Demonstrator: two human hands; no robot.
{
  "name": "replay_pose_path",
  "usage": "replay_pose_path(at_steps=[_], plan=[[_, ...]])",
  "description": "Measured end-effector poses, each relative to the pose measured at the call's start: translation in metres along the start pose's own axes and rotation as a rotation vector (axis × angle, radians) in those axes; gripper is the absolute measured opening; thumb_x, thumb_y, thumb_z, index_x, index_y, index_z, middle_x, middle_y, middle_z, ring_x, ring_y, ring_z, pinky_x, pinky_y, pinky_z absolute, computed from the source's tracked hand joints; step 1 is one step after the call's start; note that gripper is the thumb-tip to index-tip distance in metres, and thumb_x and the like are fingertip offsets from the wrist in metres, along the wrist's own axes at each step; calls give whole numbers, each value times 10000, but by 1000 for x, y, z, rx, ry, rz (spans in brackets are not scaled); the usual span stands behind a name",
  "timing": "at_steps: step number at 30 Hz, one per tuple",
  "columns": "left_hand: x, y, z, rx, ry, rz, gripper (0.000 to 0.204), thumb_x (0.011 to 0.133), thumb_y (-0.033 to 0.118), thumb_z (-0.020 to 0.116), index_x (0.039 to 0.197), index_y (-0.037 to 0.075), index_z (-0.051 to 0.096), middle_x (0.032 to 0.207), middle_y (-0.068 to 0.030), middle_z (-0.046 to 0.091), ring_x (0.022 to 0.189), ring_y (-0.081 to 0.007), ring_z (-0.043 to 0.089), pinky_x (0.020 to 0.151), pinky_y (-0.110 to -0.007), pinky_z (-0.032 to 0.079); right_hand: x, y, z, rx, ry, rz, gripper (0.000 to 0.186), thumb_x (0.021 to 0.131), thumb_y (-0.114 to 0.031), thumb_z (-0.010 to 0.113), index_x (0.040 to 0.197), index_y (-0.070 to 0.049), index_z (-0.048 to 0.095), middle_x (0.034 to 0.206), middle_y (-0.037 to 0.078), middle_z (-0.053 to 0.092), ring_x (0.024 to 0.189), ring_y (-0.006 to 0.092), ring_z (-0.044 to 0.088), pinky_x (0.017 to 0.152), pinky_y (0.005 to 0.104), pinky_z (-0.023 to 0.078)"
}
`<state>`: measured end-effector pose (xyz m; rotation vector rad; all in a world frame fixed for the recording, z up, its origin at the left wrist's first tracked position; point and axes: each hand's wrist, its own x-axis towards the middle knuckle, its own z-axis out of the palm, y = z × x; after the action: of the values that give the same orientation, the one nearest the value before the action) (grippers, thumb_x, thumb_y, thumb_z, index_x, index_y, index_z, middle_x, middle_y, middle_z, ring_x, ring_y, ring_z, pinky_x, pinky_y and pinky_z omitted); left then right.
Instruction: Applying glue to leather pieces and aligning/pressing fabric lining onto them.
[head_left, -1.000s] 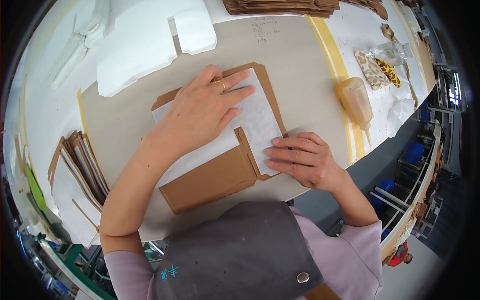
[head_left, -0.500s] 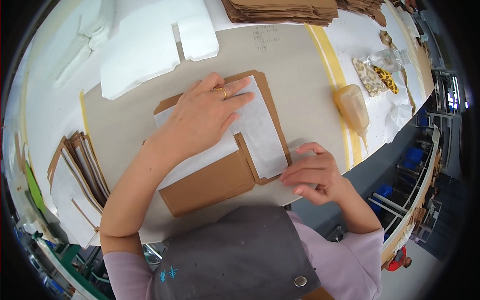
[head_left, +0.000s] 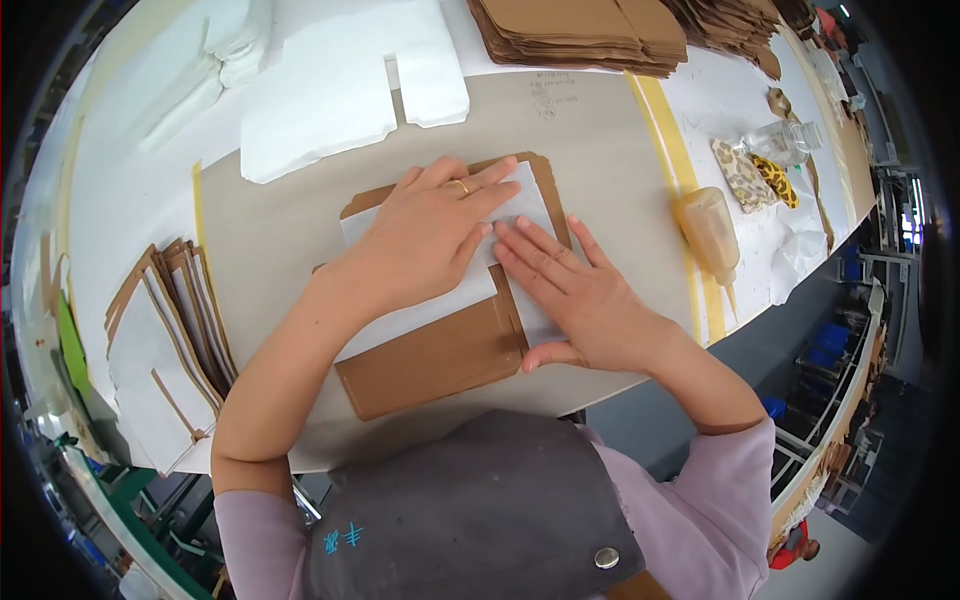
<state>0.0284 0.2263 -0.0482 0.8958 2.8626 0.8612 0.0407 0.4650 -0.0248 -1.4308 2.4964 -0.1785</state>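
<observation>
A flat brown leather-like piece lies on the grey work sheet in front of me, with a white L-shaped backing sheet on top of it. My left hand rests on the upper part of the white sheet, fingers spread and pointing right; a ring shows on one finger. Flat on the sheet's right arm lies my right hand, fingers stretched out and thumb apart near the lower edge. Its fingertips come close to the left thumb. Both hands hide much of the white sheet.
White cut sheets lie at the far left, brown pieces are stacked at the back. A squeeze bottle of amber liquid, patterned pouches and a clear bottle sit right. Layered brown-and-white pieces stand near left.
My right hand has moved from the sheet's lower right corner up and left, flattening onto the white sheet. My left hand stays on the sheet's upper part. The whole view has shifted slightly.
</observation>
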Motion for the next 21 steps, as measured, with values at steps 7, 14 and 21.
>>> replay_pose_path(at_steps=[7,14,21], plan=[[-50,4,-35,-198,43,-190,886,711,382,843,1453,103,449,1392,-152,533,1184,-343,512,1020,-443,417,36,0,7,466,229,1,1028,767,-509,741,1539,-56,237,1430,137,491,1336,318,449,1178,522,197],[-96,19,-45,-188,-31,-348,1066,561,490,899,1451,105,456,1199,-132,602,1042,-307,537,947,-428,433,45,-9,1,923,179,3,918,745,-293,836,1515,-182,351,1320,95,553,1015,240,595,869,381,492],[-118,19,-37,-147,-14,-281,723,576,447,901,1176,105,685,1059,-72,653,1081,-299,557,1046,-452,380,40,-11,-12,587,19,-44,844,741,-403,819,1455,-138,454,1086,71,662,999,232,636,1175,498,233]])
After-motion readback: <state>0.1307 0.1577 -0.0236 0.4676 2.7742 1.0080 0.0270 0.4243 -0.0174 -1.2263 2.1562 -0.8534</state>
